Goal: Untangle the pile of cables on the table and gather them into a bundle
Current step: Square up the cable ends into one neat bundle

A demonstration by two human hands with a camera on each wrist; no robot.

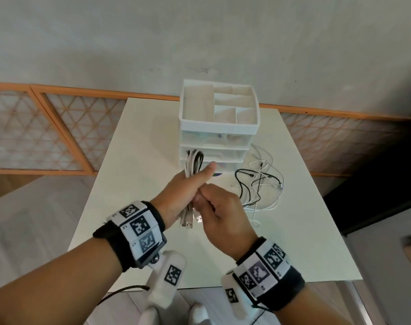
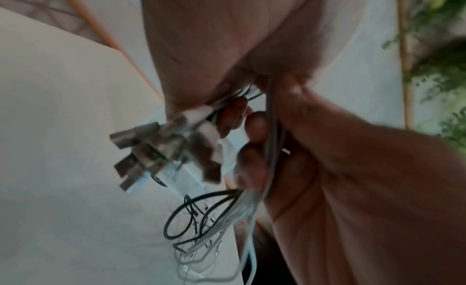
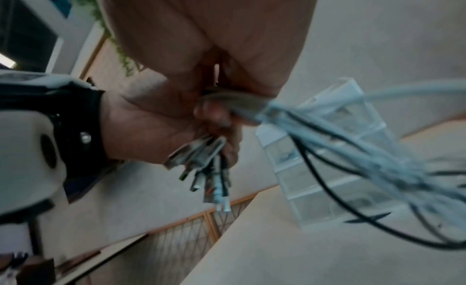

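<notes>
White and black cable bundle [image 1: 192,170] clasped upright in left grip [image 1: 181,195], plugs [image 1: 190,221] hanging below, right grip [image 1: 223,214] pinching it alongside, loose cables [image 1: 258,184] left on worktop [image 1: 134,160].

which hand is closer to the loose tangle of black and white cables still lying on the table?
Right. The right hand is beside the loose tangle of black and white cables; the left hand grips the gathered cable bundle farther left.

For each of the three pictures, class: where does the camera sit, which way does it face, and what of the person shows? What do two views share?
Head: worn on the head, facing forward and down at the table; both forearms, left hand, right hand.
Left wrist: along the left hand at the plugs.
Right wrist: along the right hand at the cables; left hand also shows.
Shared: plugs, organizer.
</notes>
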